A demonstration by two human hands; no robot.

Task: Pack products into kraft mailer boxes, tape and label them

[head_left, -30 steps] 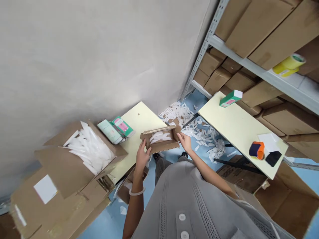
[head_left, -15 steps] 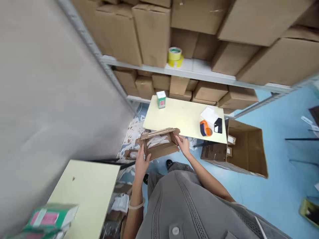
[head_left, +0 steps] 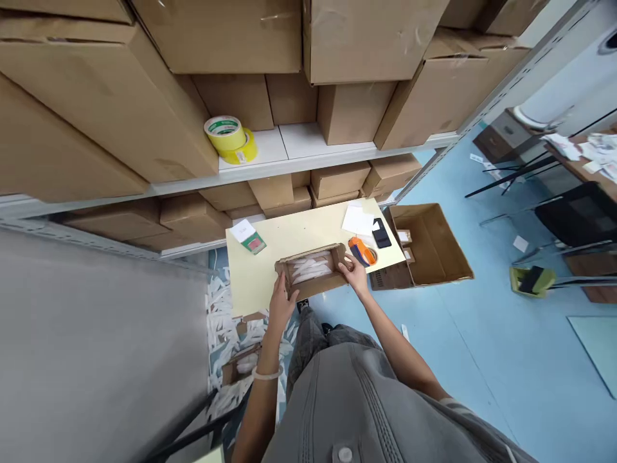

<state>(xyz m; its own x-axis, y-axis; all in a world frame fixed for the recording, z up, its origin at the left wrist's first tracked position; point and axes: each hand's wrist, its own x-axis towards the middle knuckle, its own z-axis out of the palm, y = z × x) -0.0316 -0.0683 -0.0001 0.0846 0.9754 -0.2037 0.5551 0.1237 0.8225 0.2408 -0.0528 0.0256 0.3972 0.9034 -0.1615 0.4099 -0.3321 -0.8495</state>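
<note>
Between my two hands is a small open cardboard box (head_left: 324,284) with white packets or strips (head_left: 309,267) inside, whose exact kind I cannot make out. My left hand (head_left: 282,302) grips the box's left end, thumb toward the near wall. At the right end, my right hand (head_left: 355,272) is closed on the wall, fingers over the edge. The box is over the near edge of a pale yellow table (head_left: 294,230). A tape dispenser (head_left: 361,251) in orange and dark blue lies just beyond my right hand. Behind the box's left end stands a green-and-white carton (head_left: 248,236).
A black phone (head_left: 382,233) and white papers (head_left: 357,220) lie at the table's right. Shelves (head_left: 308,151) of cardboard boxes rise behind, with yellow tape rolls (head_left: 231,138). A large open carton (head_left: 434,247) stands on the floor at right. Paper scraps (head_left: 224,328) litter the left floor.
My view has swung to the right. The small box, held in both hands, has come over the table's near edge. The side table at lower left has mostly left view.
</note>
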